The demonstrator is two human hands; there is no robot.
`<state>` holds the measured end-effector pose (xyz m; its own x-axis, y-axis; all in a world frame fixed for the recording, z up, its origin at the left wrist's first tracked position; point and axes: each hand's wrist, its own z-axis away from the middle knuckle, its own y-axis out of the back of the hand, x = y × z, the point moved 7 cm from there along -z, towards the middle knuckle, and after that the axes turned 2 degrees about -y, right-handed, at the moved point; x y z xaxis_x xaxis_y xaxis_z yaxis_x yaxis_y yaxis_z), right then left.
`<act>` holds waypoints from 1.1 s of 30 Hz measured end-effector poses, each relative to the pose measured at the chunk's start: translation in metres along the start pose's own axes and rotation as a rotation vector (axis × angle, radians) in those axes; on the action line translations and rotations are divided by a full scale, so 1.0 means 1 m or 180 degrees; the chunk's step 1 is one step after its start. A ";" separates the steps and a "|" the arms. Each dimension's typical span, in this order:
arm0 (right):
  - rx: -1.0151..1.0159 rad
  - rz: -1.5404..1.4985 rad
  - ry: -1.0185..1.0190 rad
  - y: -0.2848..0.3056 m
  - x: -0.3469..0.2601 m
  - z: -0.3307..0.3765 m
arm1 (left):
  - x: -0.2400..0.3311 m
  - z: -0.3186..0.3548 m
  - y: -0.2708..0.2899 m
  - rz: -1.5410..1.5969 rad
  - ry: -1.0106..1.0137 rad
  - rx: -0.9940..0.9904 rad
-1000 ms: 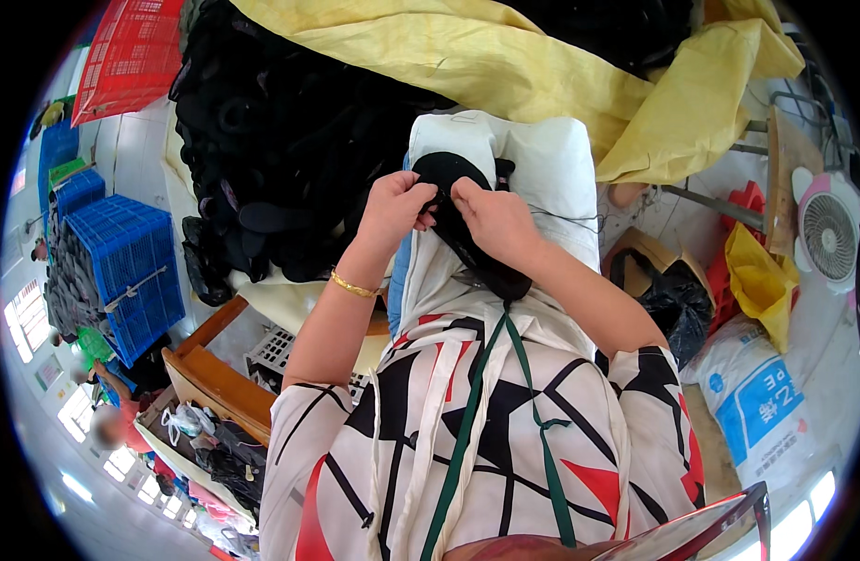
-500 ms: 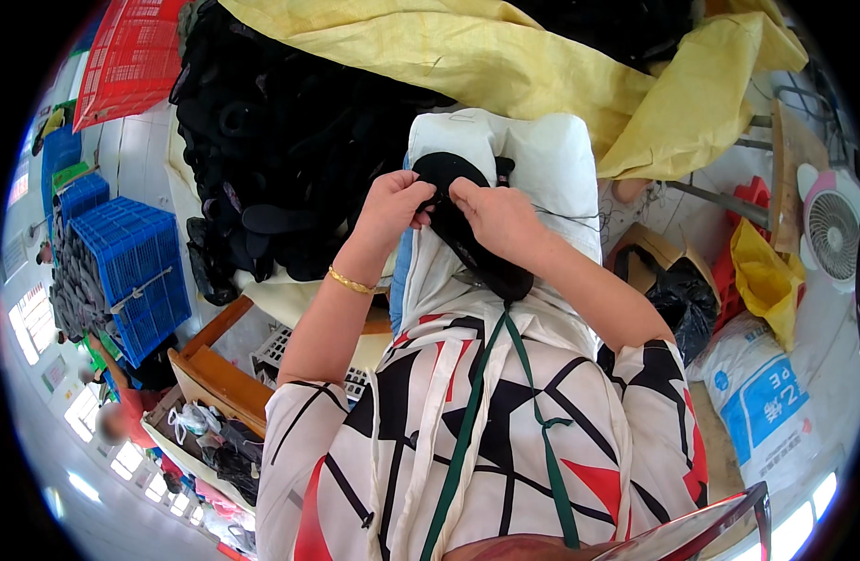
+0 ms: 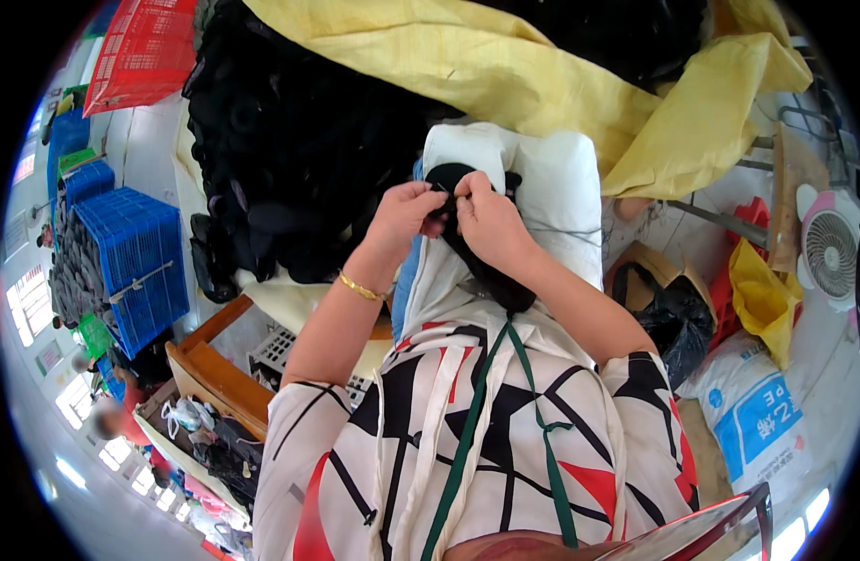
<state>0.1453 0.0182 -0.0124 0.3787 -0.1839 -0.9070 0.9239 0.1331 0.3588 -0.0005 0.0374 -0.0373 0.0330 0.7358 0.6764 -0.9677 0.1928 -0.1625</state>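
Note:
A long black cloth shoe [image 3: 491,277] lies lengthwise on the white cloth [image 3: 556,187] spread over my lap. My left hand [image 3: 407,215] pinches its edge near the far end, thumb and fingers pressed together. Beside it, my right hand [image 3: 490,221] is closed in a pinch at the same spot, knuckles up. The fingertips of both hands nearly meet over the black material. Whatever fine detail sits between them is too small and dark to make out. Another bit of black material shows just past my right hand.
A large heap of black shoe-like pieces [image 3: 280,159] rises ahead to the left, partly under a yellow sheet [image 3: 505,61]. Blue crates [image 3: 136,266] and a wooden drawer [image 3: 220,374] stand left. At right are a carton with a black bag [image 3: 678,299], a white sack [image 3: 752,411] and a fan [image 3: 830,245].
My right hand has turned more upright and drawn in toward the left hand, its fingers gathered tighter at the shoe's edge. The left hand has shifted slightly right. The whole view has tilted a little.

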 end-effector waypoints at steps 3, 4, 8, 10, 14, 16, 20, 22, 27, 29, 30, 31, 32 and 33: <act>-0.0426 0.0058 -0.0105 0.004 -0.003 -0.007 | 0.006 0.007 -0.003 -0.0135 -0.0356 0.0069; -0.0403 0.0592 -0.0019 0.009 -0.012 -0.007 | 0.010 0.011 -0.005 -0.0127 -0.0416 0.0101; -0.0160 0.0776 0.0571 0.023 -0.044 -0.012 | 0.002 0.009 0.005 -0.0079 -0.0374 0.0137; -0.0284 0.0364 0.0567 0.020 -0.036 -0.015 | -0.001 0.007 0.003 0.0052 -0.0261 0.0040; -0.0200 0.0335 0.0481 0.018 -0.038 -0.020 | 0.011 0.010 -0.004 -0.0064 -0.0397 0.0000; 0.0056 0.0705 0.0563 0.010 -0.035 -0.024 | 0.012 0.020 -0.005 -0.0194 -0.0378 0.0121; 0.0392 -0.1569 -0.0448 0.027 -0.004 -0.064 | 0.017 0.010 -0.008 -0.0553 -0.0652 0.0102; -0.0437 -0.2502 -0.0923 0.012 -0.003 -0.054 | 0.007 0.001 -0.003 -0.0440 -0.0766 0.0107; -0.0419 -0.2740 -0.1186 0.069 0.033 -0.003 | 0.003 0.010 0.004 -0.0201 -0.0535 0.0206; 0.0370 -0.3655 -0.1115 0.144 0.097 0.001 | 0.005 0.011 0.005 -0.0184 -0.0564 0.0200; 0.0836 -0.4324 -0.1077 0.188 0.140 0.005 | 0.005 0.010 0.004 -0.0192 -0.0583 0.0175; 0.1363 -0.4489 -0.0921 0.242 0.164 0.016 | 0.003 0.011 0.007 -0.0204 -0.0571 0.0196; 0.1933 -0.4586 -0.0696 0.301 0.186 0.035 | 0.002 0.008 0.007 -0.0232 -0.0564 0.0160; 0.2969 -0.4410 -0.0571 0.375 0.199 0.072 | 0.002 0.007 0.007 -0.0254 -0.0565 0.0153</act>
<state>0.5713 -0.0384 -0.0429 -0.7519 0.2303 -0.6177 0.2325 -0.7842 -0.5753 -0.0088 0.0357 -0.0319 0.0695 0.5927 0.8024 -0.9747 0.2116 -0.0719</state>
